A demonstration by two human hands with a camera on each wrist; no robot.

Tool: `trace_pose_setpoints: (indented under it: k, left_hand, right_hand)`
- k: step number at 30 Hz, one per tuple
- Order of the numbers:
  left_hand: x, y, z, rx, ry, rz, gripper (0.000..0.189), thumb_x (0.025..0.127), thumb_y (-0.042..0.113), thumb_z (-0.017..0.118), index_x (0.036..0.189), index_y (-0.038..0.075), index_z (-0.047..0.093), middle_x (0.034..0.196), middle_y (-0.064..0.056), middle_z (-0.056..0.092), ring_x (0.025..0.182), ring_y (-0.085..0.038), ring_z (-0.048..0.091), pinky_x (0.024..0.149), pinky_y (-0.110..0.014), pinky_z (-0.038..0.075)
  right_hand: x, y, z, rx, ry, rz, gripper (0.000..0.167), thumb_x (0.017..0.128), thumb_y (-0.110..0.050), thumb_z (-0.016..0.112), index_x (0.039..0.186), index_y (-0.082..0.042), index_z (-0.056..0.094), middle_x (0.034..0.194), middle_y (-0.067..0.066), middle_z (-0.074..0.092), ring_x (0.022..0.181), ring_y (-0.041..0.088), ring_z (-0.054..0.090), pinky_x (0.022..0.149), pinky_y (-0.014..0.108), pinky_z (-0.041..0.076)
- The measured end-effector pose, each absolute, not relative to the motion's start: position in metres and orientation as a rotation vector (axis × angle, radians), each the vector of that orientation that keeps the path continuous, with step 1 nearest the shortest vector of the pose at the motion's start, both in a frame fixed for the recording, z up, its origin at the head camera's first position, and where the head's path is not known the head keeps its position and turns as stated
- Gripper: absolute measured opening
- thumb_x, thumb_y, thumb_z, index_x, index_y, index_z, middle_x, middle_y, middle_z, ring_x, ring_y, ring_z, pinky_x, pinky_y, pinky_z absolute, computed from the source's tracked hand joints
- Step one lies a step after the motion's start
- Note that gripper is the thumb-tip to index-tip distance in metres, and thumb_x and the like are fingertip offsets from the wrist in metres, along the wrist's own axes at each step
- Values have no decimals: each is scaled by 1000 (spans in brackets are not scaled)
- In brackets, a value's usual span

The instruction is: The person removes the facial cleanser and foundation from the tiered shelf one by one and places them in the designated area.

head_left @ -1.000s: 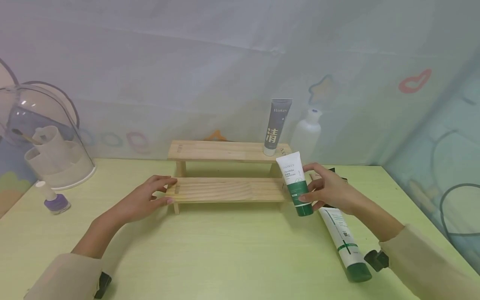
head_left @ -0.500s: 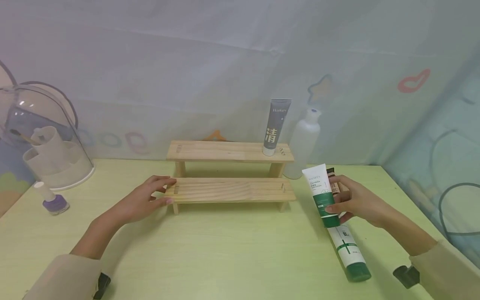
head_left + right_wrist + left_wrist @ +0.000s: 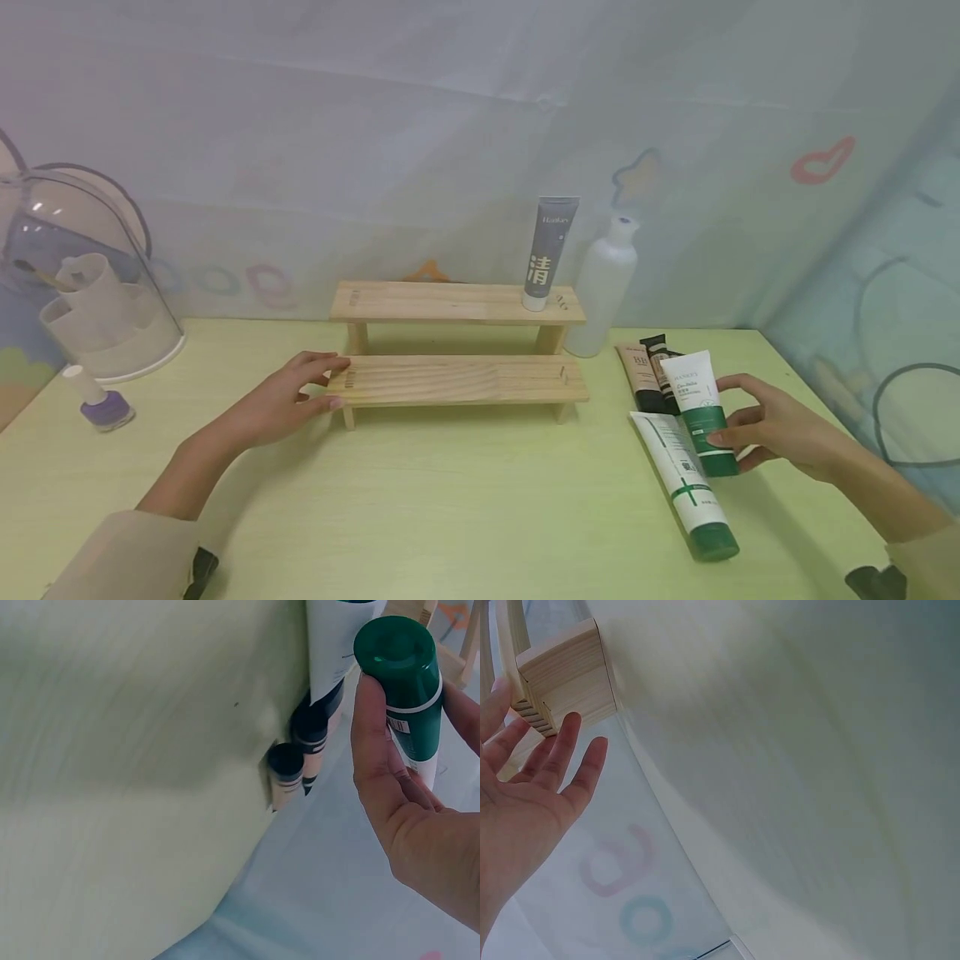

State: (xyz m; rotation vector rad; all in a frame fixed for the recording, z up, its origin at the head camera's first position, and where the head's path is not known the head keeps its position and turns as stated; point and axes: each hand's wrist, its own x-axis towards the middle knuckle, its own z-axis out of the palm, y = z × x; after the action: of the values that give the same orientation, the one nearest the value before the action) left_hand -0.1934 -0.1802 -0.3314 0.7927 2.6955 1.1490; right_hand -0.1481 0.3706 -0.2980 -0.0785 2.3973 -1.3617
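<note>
My left hand [image 3: 288, 400] holds the left end of the lower step of a two-tier wooden rack [image 3: 457, 381], thumb at the front edge and fingertips at the back. In the left wrist view, the last fingers of that left hand [image 3: 532, 787] stretch past the board's end. My right hand [image 3: 783, 429] grips a white and green squeeze tube [image 3: 701, 412] by its green lower part, cap down and slightly tilted. Under it lies a larger white and green tube [image 3: 684, 479]. A grey tube [image 3: 551, 250] stands on the upper step's right end.
Several small cosmetic tubes, among them a beige BB tube [image 3: 640, 375], lie at the right. A white bottle [image 3: 603, 287] stands behind the rack. At left are a purple nail polish bottle [image 3: 105, 408] and a clear domed organizer [image 3: 112, 308] holding a brush.
My right hand has carried the small white and green tube rightward, away from the rack and past the BB tube. The left hand stays at the rack's end.
</note>
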Motion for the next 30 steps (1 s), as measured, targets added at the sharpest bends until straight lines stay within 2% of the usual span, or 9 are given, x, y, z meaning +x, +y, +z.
trace_pose_setpoints:
  k: [9,30]
  left_hand:
    - [-193,-180,-332,792,2695,1147,54,94,23,54,138,-2,34,135,-24,29,114,-41,40,88,-55,40]
    - [-192,-181,-331,812,2691,1153,53,94,22,53,137,-3,35,135,-25,28,113,-41,40,87,-54,40]
  right_hand:
    - [-134,393,-307,-63,2332,-1353,65,87,-12,63,130,5,17,84,14,61,69,30,61,62,45,53]
    - [-121,396,-335,-16,2251,-1365,63,88,-13,61,127,10,18,82,10,60,65,23,59,57,39,53]
